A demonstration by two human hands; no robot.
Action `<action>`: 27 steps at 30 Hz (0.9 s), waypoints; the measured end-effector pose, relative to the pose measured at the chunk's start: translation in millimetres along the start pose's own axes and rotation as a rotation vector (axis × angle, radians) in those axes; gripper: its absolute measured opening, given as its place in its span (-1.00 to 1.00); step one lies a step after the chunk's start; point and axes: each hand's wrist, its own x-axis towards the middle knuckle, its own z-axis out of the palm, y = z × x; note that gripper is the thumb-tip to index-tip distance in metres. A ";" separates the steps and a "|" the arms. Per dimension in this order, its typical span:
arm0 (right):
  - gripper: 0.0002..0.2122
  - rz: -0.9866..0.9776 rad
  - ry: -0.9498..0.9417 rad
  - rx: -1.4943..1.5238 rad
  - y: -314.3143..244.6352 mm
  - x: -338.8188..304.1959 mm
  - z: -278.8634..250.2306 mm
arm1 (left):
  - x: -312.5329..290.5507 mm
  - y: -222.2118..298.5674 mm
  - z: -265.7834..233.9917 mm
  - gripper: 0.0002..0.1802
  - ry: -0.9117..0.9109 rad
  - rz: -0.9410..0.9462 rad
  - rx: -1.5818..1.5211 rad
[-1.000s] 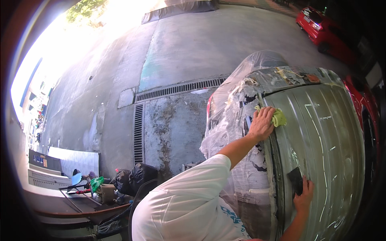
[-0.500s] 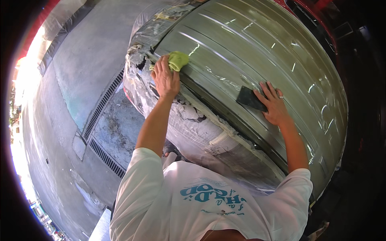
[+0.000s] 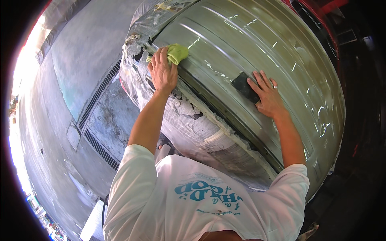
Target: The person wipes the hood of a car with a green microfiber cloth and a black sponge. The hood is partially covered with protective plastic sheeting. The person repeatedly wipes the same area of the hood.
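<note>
The broad, ridged vehicle roof [image 3: 225, 60] has a wet-looking, olive-grey surface with bright reflections. At its near left corner, my left hand [image 3: 163, 74] is closed on a bunched yellow-green cloth [image 3: 178, 54], which lies against the roof edge. Farther right, the fingers of my right hand [image 3: 268, 96] press a black, flat piece of sandpaper [image 3: 245, 87] onto the panel. Part of that sheet is under the fingers, and a ring shows on one of them.
Plastic and paper masking [image 3: 193, 120] covers the vehicle's side below a dark roof channel [image 3: 225, 116]. To the left, the concrete floor [image 3: 80, 52] has a slotted drain grate [image 3: 99, 95]. A red vehicle [image 3: 334, 44] stands beyond the roof at the far right.
My right hand has slid the sandpaper slightly away from me and left across the roof, with a small turn. The left hand stays at the corner with the cloth. The whole view shifts a little.
</note>
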 end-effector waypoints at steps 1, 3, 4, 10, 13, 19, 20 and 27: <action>-0.09 0.003 0.004 0.000 0.0 1.7 -0.9 | 1.3 -0.7 -1.3 -0.30 -0.002 0.004 0.003; -0.07 0.014 0.001 -0.012 5.1 0.0 -2.6 | 1.9 1.2 -2.6 -0.29 -0.012 0.004 -0.006; -0.12 0.034 -0.030 -0.046 8.6 -4.8 -3.9 | 0.3 1.1 -2.0 -0.28 -0.005 0.010 -0.012; -0.48 0.012 -0.022 -0.091 23.9 23.7 8.6 | -4.1 -3.8 -2.5 -0.28 -0.009 0.015 -0.008; -0.57 -0.030 -0.054 -0.109 -18.1 133.0 2.1 | -5.7 -5.0 -2.5 -0.29 -0.010 0.002 -0.031; -0.56 0.039 0.125 -0.151 -59.9 246.7 8.9 | 0.9 -3.2 3.9 -0.30 0.034 0.035 -0.122; -0.56 0.024 0.112 -0.143 -60.2 228.9 8.9 | -0.1 -7.7 1.8 -0.29 0.045 0.014 -0.122; -0.50 0.219 -0.215 -0.185 19.2 -12.0 -7.1 | -3.3 -10.9 -3.0 -0.22 0.037 -0.006 -0.216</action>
